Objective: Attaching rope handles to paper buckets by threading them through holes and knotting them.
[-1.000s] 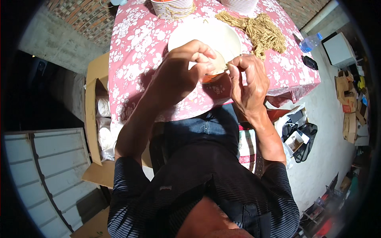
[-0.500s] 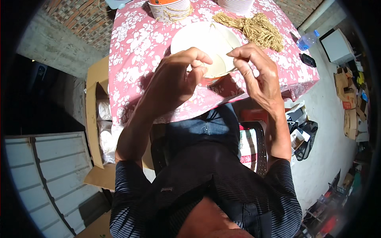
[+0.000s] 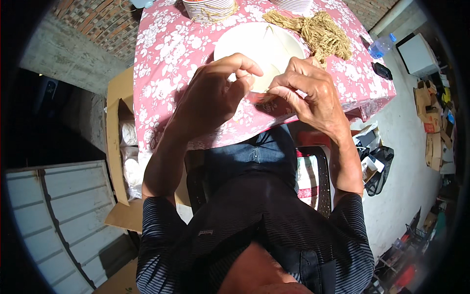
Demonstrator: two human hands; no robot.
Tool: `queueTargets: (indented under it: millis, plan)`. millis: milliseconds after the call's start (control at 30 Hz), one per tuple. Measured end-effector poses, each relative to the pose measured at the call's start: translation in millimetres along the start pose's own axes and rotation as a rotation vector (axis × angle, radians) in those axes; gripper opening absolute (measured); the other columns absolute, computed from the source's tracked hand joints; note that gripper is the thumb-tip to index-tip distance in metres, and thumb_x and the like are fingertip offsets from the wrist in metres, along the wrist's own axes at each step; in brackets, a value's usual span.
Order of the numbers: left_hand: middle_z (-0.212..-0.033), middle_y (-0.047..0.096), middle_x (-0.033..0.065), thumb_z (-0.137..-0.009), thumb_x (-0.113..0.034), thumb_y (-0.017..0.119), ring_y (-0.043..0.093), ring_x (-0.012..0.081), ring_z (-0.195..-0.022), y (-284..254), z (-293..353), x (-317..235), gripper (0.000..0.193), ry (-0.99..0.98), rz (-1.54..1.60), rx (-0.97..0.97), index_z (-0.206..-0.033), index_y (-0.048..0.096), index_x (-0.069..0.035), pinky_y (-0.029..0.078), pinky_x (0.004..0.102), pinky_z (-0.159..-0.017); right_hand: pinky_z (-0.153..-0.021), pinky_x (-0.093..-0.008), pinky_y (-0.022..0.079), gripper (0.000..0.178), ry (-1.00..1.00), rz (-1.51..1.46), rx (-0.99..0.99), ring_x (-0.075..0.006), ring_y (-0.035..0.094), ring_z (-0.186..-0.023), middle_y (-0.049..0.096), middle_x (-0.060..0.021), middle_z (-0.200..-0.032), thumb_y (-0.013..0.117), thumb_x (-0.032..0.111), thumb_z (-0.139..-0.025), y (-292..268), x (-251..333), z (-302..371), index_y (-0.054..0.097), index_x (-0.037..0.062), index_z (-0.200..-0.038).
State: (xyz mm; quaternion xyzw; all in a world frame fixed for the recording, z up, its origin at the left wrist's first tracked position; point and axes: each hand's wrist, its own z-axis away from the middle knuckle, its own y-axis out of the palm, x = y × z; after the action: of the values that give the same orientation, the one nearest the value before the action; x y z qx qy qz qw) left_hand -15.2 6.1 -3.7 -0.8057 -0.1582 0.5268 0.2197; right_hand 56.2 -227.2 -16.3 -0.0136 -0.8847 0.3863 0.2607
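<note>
We are counting one white tub (image 3: pixel 242 41) on one table (image 3: pixel 161 90); at its near side, our right hand (image 3: pixel 312 92) is pressing fingertips together, our left hand (image 3: pixel 213 93) curling, grip untellable. One cord bundle (image 3: pixel 327 36) is lying beside. Versus half a second ago, hands are sitting closer.

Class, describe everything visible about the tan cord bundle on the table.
The tan cord bundle is a loose, tangled heap of thin, fibrous-looking strands, a narrower tail reaching toward upper left. It lies on the pink floral tablecloth, right of the round white container. Its near end appears beside the right hand; contact is unclear.
</note>
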Motion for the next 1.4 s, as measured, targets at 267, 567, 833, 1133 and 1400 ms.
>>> queueTargets:
  millis: [267,567,833,1133,1400]
  plan:
    - [-0.089,0.071,0.0147,-0.097,-0.007,0.061,0.063,0.0259,-0.069,5.6,-2.2,1.3,0.019,0.037,-0.042,-0.032,-0.113,0.07,-0.003,0.053,0.0374,-0.07,-0.07,-0.0368,0.04,0.01,-0.022,0.117,-0.212,-0.0241,0.057,-0.068,0.055,-0.0065,-0.071,0.082,0.006,-0.081,8.5,1.8,-10.0,0.074,0.0053,-0.087]
    - [-0.075,0.066,0.0063,-0.089,-0.013,0.08,0.056,0.0124,-0.062,6.4,-7.8,-6.8,0.019,0.081,-0.099,-0.14,-0.107,0.081,-0.007,0.046,0.0308,-0.06,-0.058,-0.0328,0.047,0.017,-0.056,0.026,-0.317,-0.0211,0.06,-0.066,0.061,-0.0094,-0.075,0.082,-0.005,-0.078,21.0,3.7,-9.9,0.078,0.0015,-0.094]
    - [-0.076,0.069,0.0056,-0.085,-0.007,0.081,0.058,0.0106,-0.061,0.7,-0.2,3.3,0.011,0.082,-0.118,-0.166,-0.095,0.079,-0.004,0.046,0.0302,-0.057,-0.065,-0.0352,0.055,0.016,-0.061,0.069,-0.389,-0.0242,0.07,-0.076,0.069,-0.0115,-0.083,0.083,-0.003,-0.078,32.1,9.2,-10.5,0.077,0.0012,-0.092]
    - [-0.086,0.067,0.0101,-0.087,-0.002,0.074,0.067,0.0269,-0.082,-19.7,13.6,8.4,0.007,0.225,-0.128,-0.087,-0.087,0.067,-0.001,0.05,0.0373,-0.074,-0.066,-0.0239,0.047,0.006,0.303,-0.525,-0.657,-0.0083,0.057,-0.072,0.066,-0.0054,-0.085,0.069,0.003,-0.1,15.3,-1.9,-13.0,0.067,-0.0012,-0.096]
    - [-0.088,0.06,0.0043,-0.105,-0.008,0.058,0.058,0.0106,-0.083,-55.1,-7.9,30.8,0.009,-0.082,0.357,-0.415,-0.101,0.059,0.0,0.049,0.0281,-0.077,-0.088,-0.0398,0.052,0.064,-0.184,-0.188,-0.18,-0.0237,0.06,-0.099,0.059,-0.0151,-0.114,0.09,0.028,-0.082,31.3,6.4,-15.6,0.053,-0.0005,-0.125]
